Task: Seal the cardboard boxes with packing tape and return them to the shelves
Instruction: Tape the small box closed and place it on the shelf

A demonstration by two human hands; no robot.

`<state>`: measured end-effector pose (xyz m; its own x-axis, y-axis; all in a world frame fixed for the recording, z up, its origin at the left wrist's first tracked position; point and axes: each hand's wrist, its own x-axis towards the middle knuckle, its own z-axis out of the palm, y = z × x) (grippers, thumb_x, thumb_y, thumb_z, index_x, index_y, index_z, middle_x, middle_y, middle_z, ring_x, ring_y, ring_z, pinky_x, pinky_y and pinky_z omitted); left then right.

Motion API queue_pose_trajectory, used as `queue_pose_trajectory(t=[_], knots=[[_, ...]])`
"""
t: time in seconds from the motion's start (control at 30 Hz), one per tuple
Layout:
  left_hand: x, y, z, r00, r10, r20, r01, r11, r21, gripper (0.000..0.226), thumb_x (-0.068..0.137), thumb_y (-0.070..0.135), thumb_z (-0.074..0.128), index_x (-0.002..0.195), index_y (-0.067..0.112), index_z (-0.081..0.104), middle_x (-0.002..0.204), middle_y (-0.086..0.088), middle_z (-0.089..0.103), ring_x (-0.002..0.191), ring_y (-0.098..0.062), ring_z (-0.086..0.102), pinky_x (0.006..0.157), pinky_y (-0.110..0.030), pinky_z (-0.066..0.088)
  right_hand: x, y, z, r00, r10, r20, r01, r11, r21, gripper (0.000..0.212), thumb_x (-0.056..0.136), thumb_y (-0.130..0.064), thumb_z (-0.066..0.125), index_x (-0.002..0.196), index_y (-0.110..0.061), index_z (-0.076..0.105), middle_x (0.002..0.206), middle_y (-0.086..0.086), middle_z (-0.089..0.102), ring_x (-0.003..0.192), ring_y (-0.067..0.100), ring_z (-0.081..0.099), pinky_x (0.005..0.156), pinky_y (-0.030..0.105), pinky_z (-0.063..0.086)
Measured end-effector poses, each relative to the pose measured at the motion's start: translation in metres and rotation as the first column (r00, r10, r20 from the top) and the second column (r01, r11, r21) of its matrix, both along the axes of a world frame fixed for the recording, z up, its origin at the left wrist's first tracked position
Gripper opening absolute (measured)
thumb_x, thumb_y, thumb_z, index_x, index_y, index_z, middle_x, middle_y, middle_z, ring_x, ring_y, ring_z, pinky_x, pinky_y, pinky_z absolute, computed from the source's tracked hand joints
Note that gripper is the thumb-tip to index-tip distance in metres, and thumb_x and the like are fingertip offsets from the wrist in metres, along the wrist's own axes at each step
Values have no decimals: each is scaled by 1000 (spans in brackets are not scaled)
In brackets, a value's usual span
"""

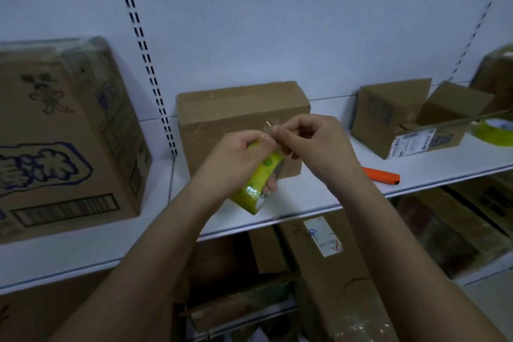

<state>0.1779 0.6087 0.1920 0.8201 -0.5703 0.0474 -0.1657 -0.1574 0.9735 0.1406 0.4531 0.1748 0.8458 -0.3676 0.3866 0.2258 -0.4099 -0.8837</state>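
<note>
Before the box (241, 116) — left hand (236, 158) grips tape roll (259, 183), right hand (308, 139) pinches its end.

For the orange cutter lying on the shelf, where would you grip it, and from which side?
Grip the orange cutter across the middle of its long, slim body, coming from above and the front. It lies flat near the shelf front edge, bare shelf around it, its left end hidden behind the right hand's forearm, so approach from its right.

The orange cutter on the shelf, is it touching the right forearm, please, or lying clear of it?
Cannot tell. In the head view, the orange cutter runs behind the right forearm, which hides its near end, so neither contact nor gap shows.
</note>
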Motion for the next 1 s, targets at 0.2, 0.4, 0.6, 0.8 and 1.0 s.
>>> queue_pose_trajectory(t=[0.2,0.4,0.6,0.8,1.0], knots=[[47,7,74,852,-138,505,-90,912,401,76,72,63,73,138,33,54,124,17,64,103,3,61,76,-5,41,29,-4,61,979,-160,127,154,987,53,23,84,-25,77,64,-15,73,63,1,71,55,10,61,62,31,52],[111,6,120,656,-58,753,-97,982,160,86,81,28,81,152,36,34,89,9,53,80,-9,59,76,-24,48,79,-43,107,952,-228,206,198,968,157,27,87,-21,73,71,-1,72,70,10,73,52,12,58,54,24,49],[166,-48,69,661,-55,748,-239,930,279,63,91,12,63,150,20,41,138,-7,48,128,-23,47,100,-27,35,144,-86,61,969,-245,-31,247,956,161,29,86,-22,74,69,1,72,62,5,70,57,14,62,72,38,59],[178,-74,22,773,113,624,-360,889,285,26,96,28,55,119,15,55,109,-1,63,102,-24,60,79,-35,45,168,-110,10,969,-205,-138,242,901,361,32,85,-24,74,55,-15,68,60,1,69,62,17,62,82,44,56],[178,-79,18,717,272,642,-479,861,172,31,102,35,45,83,11,50,76,-5,56,74,-24,55,60,-36,35,166,-118,1,973,-214,-90,232,863,449,24,85,-18,76,64,-6,74,67,8,73,63,20,69,72,35,60]])
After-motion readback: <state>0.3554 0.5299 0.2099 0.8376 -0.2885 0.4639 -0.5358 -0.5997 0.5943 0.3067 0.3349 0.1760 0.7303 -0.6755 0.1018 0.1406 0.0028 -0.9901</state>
